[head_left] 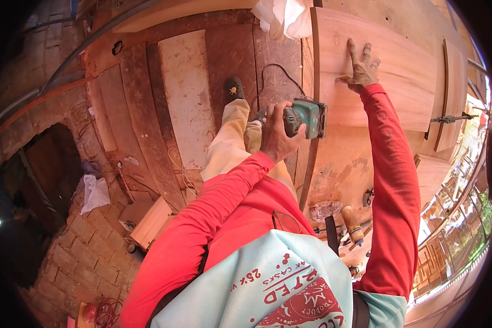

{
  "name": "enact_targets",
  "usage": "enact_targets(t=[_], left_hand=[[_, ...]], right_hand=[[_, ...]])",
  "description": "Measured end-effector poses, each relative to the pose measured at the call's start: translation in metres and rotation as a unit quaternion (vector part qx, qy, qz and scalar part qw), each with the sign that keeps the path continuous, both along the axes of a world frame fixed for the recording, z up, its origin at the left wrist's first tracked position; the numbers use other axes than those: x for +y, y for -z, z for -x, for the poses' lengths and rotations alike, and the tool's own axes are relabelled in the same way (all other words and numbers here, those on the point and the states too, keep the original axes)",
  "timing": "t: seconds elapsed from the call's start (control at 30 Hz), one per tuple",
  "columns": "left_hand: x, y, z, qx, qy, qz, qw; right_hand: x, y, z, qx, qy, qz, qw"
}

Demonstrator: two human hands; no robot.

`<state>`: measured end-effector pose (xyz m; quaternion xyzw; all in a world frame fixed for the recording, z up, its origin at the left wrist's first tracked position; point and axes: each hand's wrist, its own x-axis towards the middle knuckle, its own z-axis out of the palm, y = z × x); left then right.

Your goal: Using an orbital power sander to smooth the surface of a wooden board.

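My left hand (282,134) is wrapped round the body of a green and black electric sander (310,118). The sander is tipped on its side at the workbench's near edge, its dark pad facing right toward a wooden board (388,71). Whether the pad touches the board I cannot tell. On that wide, reddish board my right hand (361,71) lies flat with its fingers spread. A dark cord (279,65) loops behind the sander.
The workbench (339,169) carries a bottle (352,224), a clamp (451,118) and a narrower board (452,93). White plastic (284,19) hangs at its far end. Planks (186,93) cover the floor to the left, beside a dark opening (49,180) and a wooden box (150,221).
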<state>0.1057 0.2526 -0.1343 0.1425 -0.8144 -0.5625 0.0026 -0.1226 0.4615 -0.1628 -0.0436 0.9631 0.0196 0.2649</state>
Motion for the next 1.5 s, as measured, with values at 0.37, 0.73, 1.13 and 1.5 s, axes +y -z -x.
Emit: enact_targets(t=[0.37,0.73,1.13,1.5], left_hand=[[-0.036,0.002,0.146,0.056,-0.028,0.038,0.997],[-0.073,0.015,0.278,0.063,-0.025,0.091,0.994],[-0.060,0.023,0.225,0.043,-0.019,0.071,0.996],[-0.014,-0.013,0.078,0.020,-0.008,0.057,0.998]], right_hand=[[-0.016,-0.022,-0.005,-0.025,-0.003,-0.023,0.999],[-0.015,-0.025,-0.006,-0.030,-0.004,-0.002,1.000],[-0.012,-0.020,-0.002,-0.025,0.004,-0.010,1.000],[-0.002,-0.005,-0.001,0.000,0.000,0.001,1.000]])
